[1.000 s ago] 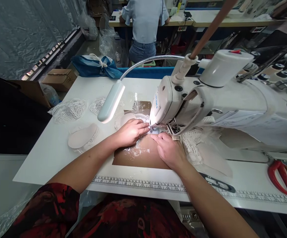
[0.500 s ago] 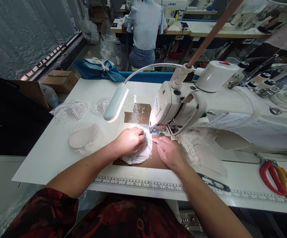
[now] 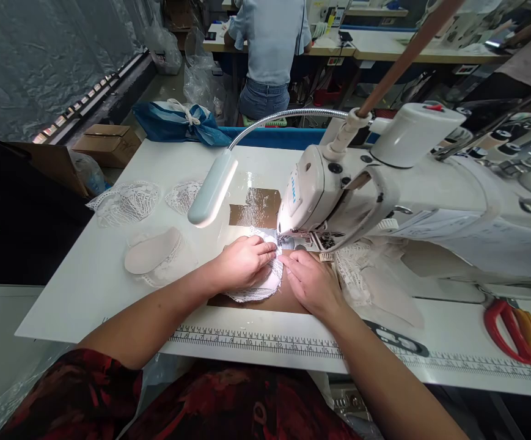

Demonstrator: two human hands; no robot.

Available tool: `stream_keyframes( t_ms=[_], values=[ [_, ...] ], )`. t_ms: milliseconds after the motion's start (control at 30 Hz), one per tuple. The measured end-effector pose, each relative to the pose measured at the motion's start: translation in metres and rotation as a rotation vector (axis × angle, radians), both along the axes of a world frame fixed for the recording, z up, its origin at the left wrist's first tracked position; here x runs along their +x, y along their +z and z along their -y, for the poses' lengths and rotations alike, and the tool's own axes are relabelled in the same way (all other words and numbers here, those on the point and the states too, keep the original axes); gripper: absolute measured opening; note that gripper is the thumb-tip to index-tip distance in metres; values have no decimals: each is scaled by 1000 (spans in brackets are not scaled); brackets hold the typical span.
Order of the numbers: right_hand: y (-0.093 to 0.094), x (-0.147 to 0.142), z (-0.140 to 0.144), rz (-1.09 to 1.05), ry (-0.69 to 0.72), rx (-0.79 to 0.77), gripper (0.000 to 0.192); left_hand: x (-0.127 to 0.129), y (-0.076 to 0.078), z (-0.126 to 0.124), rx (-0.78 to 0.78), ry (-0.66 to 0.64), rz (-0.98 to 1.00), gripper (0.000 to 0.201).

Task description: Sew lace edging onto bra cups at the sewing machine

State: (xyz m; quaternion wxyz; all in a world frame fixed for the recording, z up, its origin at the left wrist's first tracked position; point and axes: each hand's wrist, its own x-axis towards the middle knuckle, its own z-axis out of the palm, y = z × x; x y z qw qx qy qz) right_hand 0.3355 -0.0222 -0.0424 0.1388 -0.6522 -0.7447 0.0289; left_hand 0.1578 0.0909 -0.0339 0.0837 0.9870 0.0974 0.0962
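Observation:
A white lace cup piece (image 3: 258, 294) lies under the presser foot area of a white sewing machine (image 3: 311, 195), lit by its lamp. My left hand (image 3: 247, 264) rests over the piece, its fingers closed on the lace close to the needle. From the other side, my right hand (image 3: 313, 281) pinches the right edge of the same piece, index finger forward and the other fingers curled. The fingertips of both hands nearly meet in front of the foot. The needle itself is too small to make out.
Lace pieces (image 3: 128, 203) and a beige cup pad (image 3: 153, 252) lie at the left. More lace (image 3: 354, 269) sits right of the foot. Scissors (image 3: 508, 330) lie far right. A lamp (image 3: 212, 188) overhangs the table. A person (image 3: 269, 49) sits ahead.
My left fingers have stretched forward and right across the lace, from a more curled grip. My right fingertips have come slightly left onto its edge. The view has shifted slightly.

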Motion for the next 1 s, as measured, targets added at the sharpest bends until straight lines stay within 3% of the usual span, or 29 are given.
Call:
stream_keyframes(
  t_ms=[267,500,700,800,1000],
  values=[
    [-2,0,0,9,-11,36,37,-1,-4,-8,-5,-5,54,37],
    [-2,-4,12,-131,242,86,26,-5,-2,-12,9,25,97,32],
    [1,-6,12,-181,272,61,25,-3,-2,-4,-4,-25,65,30],
    [1,-5,12,-179,241,58,24,-3,-2,0,-10,-32,46,33],
    [-2,-2,5,-70,-9,53,34,-4,-1,1,14,-40,19,34]
  ],
)
